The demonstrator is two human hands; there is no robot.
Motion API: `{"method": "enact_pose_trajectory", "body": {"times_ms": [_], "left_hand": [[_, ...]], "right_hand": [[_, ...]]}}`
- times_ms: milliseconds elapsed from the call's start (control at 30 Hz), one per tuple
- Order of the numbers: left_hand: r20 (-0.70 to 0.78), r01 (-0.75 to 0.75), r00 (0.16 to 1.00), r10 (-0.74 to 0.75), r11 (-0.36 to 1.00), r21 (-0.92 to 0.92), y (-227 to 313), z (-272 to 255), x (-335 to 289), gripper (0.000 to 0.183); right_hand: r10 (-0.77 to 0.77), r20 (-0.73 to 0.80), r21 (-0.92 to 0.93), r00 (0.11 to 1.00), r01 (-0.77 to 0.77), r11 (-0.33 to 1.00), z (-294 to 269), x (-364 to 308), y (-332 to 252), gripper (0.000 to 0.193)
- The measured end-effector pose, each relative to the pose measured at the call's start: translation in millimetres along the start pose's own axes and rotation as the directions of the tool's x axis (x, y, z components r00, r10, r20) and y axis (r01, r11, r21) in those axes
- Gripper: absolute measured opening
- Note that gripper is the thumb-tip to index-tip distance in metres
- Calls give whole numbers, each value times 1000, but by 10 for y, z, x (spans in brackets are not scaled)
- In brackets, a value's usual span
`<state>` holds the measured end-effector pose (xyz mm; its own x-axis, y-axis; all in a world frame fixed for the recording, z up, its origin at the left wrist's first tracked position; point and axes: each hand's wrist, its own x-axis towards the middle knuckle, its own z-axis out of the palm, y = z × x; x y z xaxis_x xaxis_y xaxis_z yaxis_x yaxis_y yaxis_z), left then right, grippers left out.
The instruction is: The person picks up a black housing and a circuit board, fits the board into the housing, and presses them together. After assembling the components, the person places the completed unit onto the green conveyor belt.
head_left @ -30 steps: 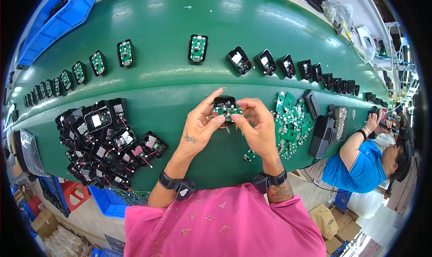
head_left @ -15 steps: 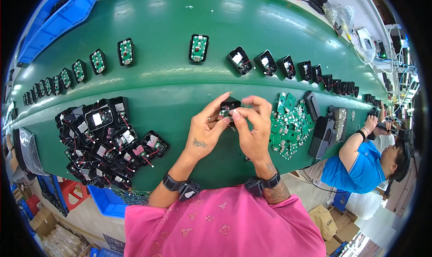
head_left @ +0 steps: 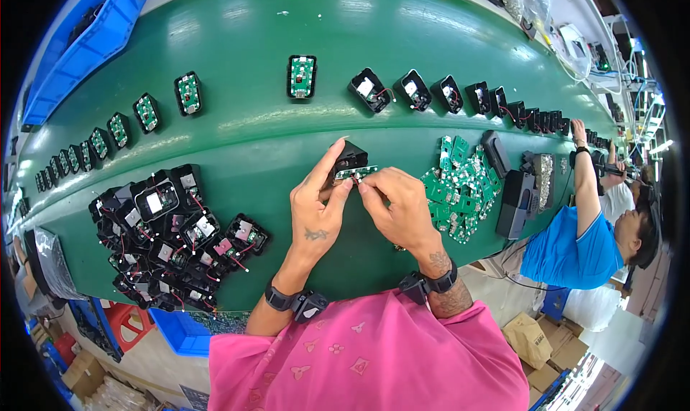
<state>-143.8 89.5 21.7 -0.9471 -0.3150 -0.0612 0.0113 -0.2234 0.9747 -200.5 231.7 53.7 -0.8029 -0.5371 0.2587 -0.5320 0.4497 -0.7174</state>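
Observation:
My left hand (head_left: pixel 316 208) is closed around a small black plastic housing (head_left: pixel 351 154), tilted above the green table. A small green circuit board (head_left: pixel 356 172) stands edge-on at the housing's near side, with my left thumb against it. My right hand (head_left: pixel 397 204) is closed in a pinch at the board's near edge, beside the left thumb. A bit of red shows between the fingertips; what the right fingers grip is too small to make out. To the right lies a heap of loose green circuit boards (head_left: pixel 463 188).
Black housings with wires are piled (head_left: pixel 162 245) at the left. Across the table runs a row of housings, some with boards (head_left: pixel 302 76), others with boards not showing (head_left: pixel 371 90). Black devices (head_left: pixel 514 204) lie at the right, near a co-worker in a blue shirt (head_left: pixel 575 249). A blue crate (head_left: pixel 86 44) stands far left.
The housing has tilted, and the circuit board now shows edge-on at its near side. My right fingers have drawn together at the board's edge. The co-worker's arm has stretched out to the far row.

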Motion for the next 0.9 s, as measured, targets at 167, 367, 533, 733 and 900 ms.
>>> {"method": "enact_pose_trajectory", "body": {"times_ms": [167,367,533,733,900], "left_hand": [[57,8,998,-12,998,55,83,-35,3,54],[111,-23,994,4,984,175,139,-42,20,52],[117,-51,993,30,982,180,138,-39,20,53],[151,-204,976,159,912,357,165,-11,33,51],[93,-160,986,135,921,354,131,40,9,49]], "right_hand": [[34,18,78,999,-35,996,-26,21,-33,6],[47,86,87,995,-55,995,-83,24,3,7],[70,111,97,991,-81,992,-105,14,6,7],[30,91,22,995,-33,999,-66,15,17,7],[47,81,-20,996,-45,999,-27,45,0,7]]}}
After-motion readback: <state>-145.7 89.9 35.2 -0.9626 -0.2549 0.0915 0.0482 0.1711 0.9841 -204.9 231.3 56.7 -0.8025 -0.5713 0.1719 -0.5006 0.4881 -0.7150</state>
